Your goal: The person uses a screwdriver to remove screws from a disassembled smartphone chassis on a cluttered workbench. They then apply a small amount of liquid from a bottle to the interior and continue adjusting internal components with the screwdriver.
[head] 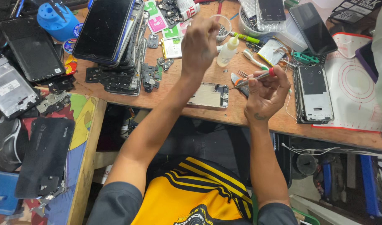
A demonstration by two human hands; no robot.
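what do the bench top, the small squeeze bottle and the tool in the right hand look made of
The brown bench top looks like bare wood: matte, scuffed, with a pale worn edge. The small whitish squeeze bottle seems soft translucent plastic with a yellow-green cap. The slim tool in the right hand looks like shiny metal with a red collar, probably a screwdriver.

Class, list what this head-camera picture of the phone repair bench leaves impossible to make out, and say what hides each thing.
- Left hand: motion-blurred; whether its fingertips pinch anything cannot be told.
- Screwdriver in the right hand: its tip is too thin to make out.
- Small clear cup: partly hidden behind the left hand; contents too small.
- Stack of phones: lower ones covered by the top one.
- Purple phone: cut off near the right edge.
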